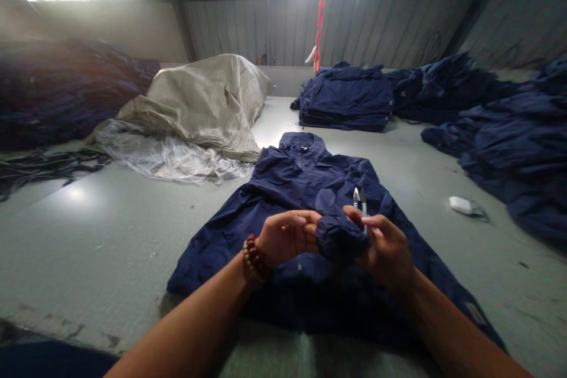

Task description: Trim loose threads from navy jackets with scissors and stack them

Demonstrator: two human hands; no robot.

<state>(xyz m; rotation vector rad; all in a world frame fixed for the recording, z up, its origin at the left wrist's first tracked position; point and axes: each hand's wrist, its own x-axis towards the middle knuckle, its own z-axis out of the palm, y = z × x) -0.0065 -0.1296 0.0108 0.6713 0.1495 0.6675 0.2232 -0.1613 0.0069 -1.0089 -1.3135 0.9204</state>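
Note:
A navy hooded jacket (230,218) lies spread on the table in front of me, its hood (303,142) at the far end. Bunched navy fabric, which looks like a sleeve end (339,236), is raised above the jacket's middle between my two hands. From the left side, my left hand (290,236) grips this fabric, its fingertips partly hidden behind the cloth. On the other side, my right hand (387,248) holds small metal thread snips (364,212), blades pointing up and apart. Some of the right fingers are hidden by the fabric they touch.
Folded navy garments (345,97) are stacked at the back, with loose navy heaps (522,136) to the right. A beige cover with plastic sheeting (208,106) lies back left. A small white object (460,205) rests on the table (110,230) at right. A red cord (322,6) hangs overhead.

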